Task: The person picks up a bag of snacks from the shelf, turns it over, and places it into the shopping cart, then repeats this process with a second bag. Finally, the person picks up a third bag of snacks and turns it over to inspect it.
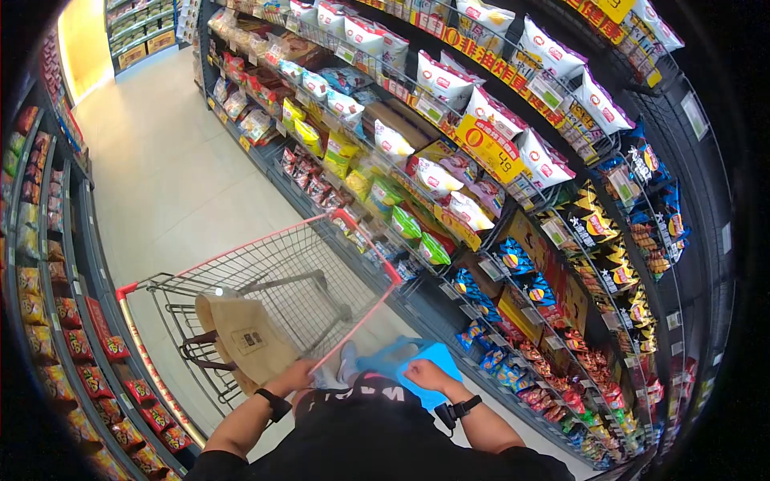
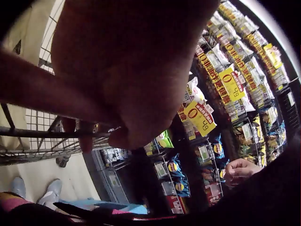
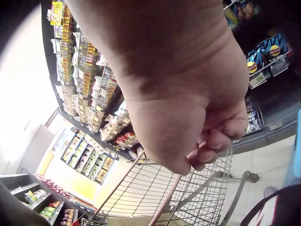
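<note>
My left hand (image 1: 293,378) grips the near rim of a wire shopping cart (image 1: 228,255); in the left wrist view, the fingers of this hand (image 2: 120,89) curl over a dark bar. A brown paper bag (image 1: 269,329) with dark handles leans inside the cart. My right hand (image 1: 429,375) is before the body, above a light blue item (image 1: 441,357). Seen from the right wrist, this hand (image 3: 188,113) has loosely curled fingers with nothing visible in them; the cart's mesh (image 3: 141,181) shows beyond. The left wrist view also catches the right hand (image 2: 242,168).
Shelves of snack bags (image 1: 481,112) with yellow price signs (image 1: 489,148) rise along the right side. Lower shelves of red and yellow packets (image 1: 76,345) line the left. A pale tiled aisle (image 1: 160,144) runs between them, toward another rack (image 1: 143,36).
</note>
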`<state>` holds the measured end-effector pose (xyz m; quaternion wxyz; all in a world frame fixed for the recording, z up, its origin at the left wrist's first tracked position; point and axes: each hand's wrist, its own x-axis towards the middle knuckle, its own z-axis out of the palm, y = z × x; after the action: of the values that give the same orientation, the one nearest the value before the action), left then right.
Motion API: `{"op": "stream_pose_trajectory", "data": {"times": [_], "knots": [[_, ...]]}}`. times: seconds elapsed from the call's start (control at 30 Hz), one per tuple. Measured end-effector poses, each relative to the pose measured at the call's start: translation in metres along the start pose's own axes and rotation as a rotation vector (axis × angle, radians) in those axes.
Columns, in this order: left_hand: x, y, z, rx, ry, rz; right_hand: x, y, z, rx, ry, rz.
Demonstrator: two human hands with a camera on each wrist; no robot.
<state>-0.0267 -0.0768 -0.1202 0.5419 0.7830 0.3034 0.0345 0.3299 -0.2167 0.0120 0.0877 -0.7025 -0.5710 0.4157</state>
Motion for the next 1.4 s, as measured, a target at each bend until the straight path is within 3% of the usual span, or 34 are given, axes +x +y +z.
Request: {"op": "stream_pose_trajectory", "data": {"times": [0.17,0.23,0.37,0.47,0.67,0.83,1.03,1.23,1.4], "knots": [[0.01,0.004,-0.008,-0.001,0.096,-0.153,0.0,0.008,-0.011,0.132,0.084,-0.033],[0.014,0.0,-0.008,0.073,0.18,-0.132,0.003,0.007,-0.023,0.157,0.162,0.016],[0.028,0.01,-0.01,0.145,0.287,-0.31,0.013,0.011,-0.057,0.18,0.272,0.102],[0.037,0.024,-0.019,0.128,0.415,-0.352,0.029,0.032,-0.082,0.156,0.458,0.102],[0.06,0.028,-0.036,0.153,0.485,-0.387,0.057,0.042,-0.18,0.206,0.817,0.028],[0.085,0.062,-0.054,0.179,0.449,-0.509,0.094,0.065,-0.27,-0.058,1.061,-0.112],[0.101,0.057,-0.046,0.406,0.503,-0.618,0.127,0.074,-0.322,-0.076,1.039,-0.1],[0.116,0.027,-0.036,0.403,0.529,-0.8,0.167,0.082,-0.344,-0.133,0.905,-0.025],[0.117,0.016,-0.042,0.335,0.566,-0.754,0.198,0.111,-0.344,-0.159,0.921,-0.056]]}}
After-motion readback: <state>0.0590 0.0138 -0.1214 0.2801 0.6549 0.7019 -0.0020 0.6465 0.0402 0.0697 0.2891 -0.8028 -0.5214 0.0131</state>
